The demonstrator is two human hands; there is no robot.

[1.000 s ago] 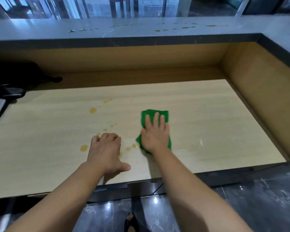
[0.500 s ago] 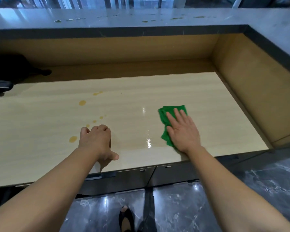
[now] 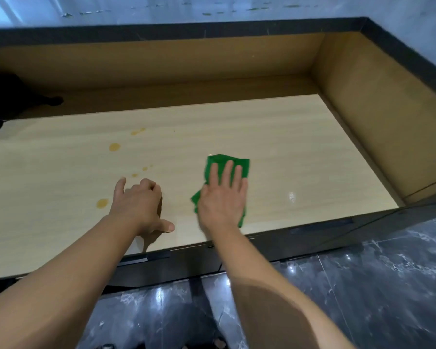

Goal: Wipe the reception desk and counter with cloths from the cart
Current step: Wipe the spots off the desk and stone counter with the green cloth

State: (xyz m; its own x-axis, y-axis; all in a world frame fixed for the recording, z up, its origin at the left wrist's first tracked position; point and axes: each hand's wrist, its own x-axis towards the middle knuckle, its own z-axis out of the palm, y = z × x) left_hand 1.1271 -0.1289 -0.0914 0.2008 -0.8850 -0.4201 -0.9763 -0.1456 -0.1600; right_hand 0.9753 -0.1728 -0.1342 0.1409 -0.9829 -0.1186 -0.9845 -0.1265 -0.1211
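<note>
The flat right hand (image 3: 222, 200) presses the cloth (image 3: 245, 164), likely soft and light, best held mid-cloth; the curled, empty left hand (image 3: 136, 205) rests at nine o'clock.

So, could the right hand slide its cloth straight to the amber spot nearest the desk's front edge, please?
Probably not directly: the left hand rests on the desk between the green cloth and that amber spot.
</note>
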